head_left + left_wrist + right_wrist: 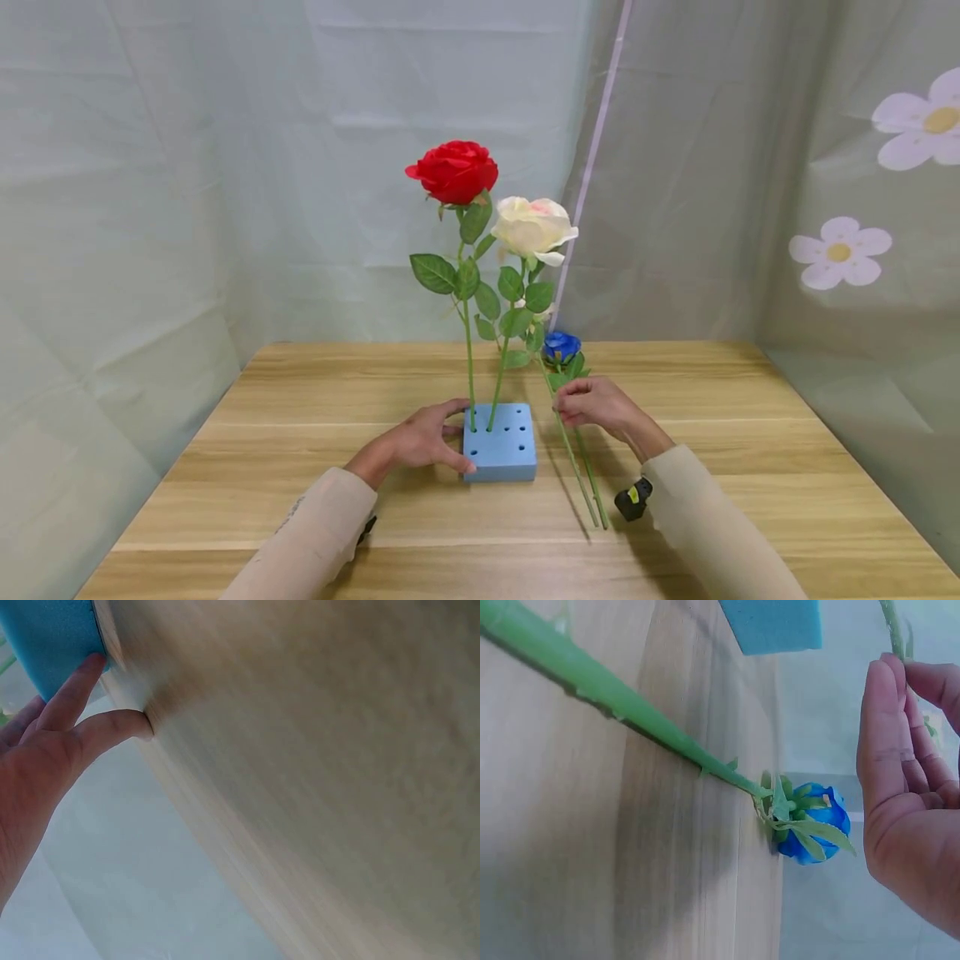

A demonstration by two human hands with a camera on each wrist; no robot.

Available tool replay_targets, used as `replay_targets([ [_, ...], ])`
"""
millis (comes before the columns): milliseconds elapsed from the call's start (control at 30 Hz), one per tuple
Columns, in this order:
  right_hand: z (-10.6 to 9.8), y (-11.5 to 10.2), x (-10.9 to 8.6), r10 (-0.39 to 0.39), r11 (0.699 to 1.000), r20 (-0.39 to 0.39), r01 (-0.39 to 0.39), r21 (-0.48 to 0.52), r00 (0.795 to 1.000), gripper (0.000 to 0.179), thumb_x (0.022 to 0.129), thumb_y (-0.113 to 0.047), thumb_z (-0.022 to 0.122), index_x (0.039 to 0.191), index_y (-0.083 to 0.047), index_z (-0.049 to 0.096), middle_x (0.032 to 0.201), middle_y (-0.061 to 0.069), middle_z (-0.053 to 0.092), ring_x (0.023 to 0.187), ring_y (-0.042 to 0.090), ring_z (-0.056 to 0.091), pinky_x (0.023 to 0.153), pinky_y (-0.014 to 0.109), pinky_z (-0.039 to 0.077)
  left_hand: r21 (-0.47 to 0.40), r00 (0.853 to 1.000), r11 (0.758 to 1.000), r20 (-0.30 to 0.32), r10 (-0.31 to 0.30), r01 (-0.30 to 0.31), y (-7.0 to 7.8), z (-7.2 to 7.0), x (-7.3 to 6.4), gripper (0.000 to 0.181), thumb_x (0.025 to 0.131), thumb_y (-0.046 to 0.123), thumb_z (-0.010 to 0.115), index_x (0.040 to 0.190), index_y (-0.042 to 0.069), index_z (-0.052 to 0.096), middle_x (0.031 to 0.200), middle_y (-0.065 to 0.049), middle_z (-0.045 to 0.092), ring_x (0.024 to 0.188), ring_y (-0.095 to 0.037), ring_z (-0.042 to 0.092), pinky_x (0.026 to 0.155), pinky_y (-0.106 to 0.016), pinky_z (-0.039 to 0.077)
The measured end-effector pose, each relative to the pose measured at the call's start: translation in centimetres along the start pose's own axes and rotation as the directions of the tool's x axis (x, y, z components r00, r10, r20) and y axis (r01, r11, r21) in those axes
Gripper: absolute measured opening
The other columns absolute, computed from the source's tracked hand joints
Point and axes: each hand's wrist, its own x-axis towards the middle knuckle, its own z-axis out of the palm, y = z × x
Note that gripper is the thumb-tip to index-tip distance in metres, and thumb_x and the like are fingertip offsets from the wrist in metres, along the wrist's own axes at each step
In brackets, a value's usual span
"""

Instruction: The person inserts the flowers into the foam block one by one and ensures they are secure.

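A light blue block [498, 450] with several holes stands on the table. A red rose [454, 172] and a white rose [534, 227] stand upright with their stems in it. My left hand [426, 437] grips the block's left side, thumb at the front corner and fingers toward the back. To the right of the block, my right hand [596, 407] pinches a green stem [891, 626] between thumb and fingers. That stem slants; its pale flower head [546, 313] is mostly hidden behind the white rose. Beside it a blue rose [562, 347] lies on the table.
The wooden table [337, 558] carries everything. Pale curtains [375, 108] hang at the back and sides, with printed flowers [840, 252] on the right one. The blue rose's stem [630, 697] runs toward the table's front, under my right hand.
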Motion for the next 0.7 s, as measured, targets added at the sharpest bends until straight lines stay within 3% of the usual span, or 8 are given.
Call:
replay_targets([
  [367, 0.2, -0.5, -0.4, -0.048, 0.996, -0.119, 0.056, 0.070, 0.992, 0.043, 0.092, -0.004, 0.067, 0.127, 0.017, 0.053, 0.097, 0.009, 0.073, 0.078, 0.016, 0.070, 0.089, 0.046, 0.055, 0.007, 1.000, 1.000, -0.003, 0.003, -0.003, 0.0, 0.0, -0.1, 0.104, 0.072, 0.019, 0.092, 0.154, 0.002, 0.030, 0.155, -0.020, 0.037, 0.132, -0.040, 0.049, 0.108, -0.052, 0.040],
  [567, 0.1, -1.1, -0.6, -0.076, 0.991, -0.147, 0.090, 0.095, 0.986, 0.045, 0.095, -0.004, 0.065, 0.132, 0.017, 0.050, 0.106, 0.014, 0.070, 0.083, 0.016, 0.072, 0.089, 0.039, 0.056, 0.002, 1.000, 1.000, -0.001, 0.004, -0.004, 0.0, 0.0, -0.1, 0.103, 0.072, 0.020, 0.092, 0.154, 0.002, 0.031, 0.155, -0.020, 0.037, 0.132, -0.040, 0.049, 0.108, -0.052, 0.039],
  [700, 0.1, -1.4, -0.7, -0.110, 0.991, -0.176, 0.122, 0.060, 0.978, 0.043, 0.094, -0.004, 0.065, 0.129, 0.017, 0.051, 0.103, 0.015, 0.069, 0.080, 0.014, 0.071, 0.091, 0.044, 0.054, 0.006, 1.000, 1.000, 0.000, 0.007, -0.007, -0.1, 0.0, 0.0, 0.103, 0.072, 0.019, 0.092, 0.153, 0.002, 0.031, 0.154, -0.020, 0.037, 0.132, -0.040, 0.050, 0.108, -0.052, 0.039],
])
